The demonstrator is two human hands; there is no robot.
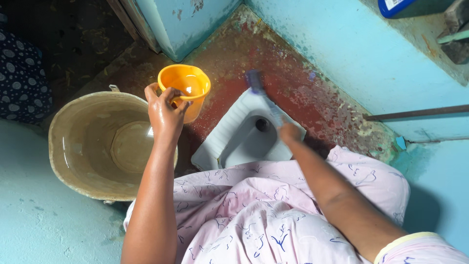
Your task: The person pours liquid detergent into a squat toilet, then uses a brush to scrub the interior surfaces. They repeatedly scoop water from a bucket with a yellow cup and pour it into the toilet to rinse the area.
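My left hand grips the handle of an orange mug with water in it, held above the red floor between a bucket and a squat toilet pan. My right hand holds a long-handled brush, blurred, whose bristle head lies over the far rim of the white squat toilet pan. My pink patterned garment covers the near part of the pan.
A large beige bucket holding some water stands at the left. Blue walls close the corner behind the pan. A metal pipe runs along the right wall. Dark dotted cloth is at far left.
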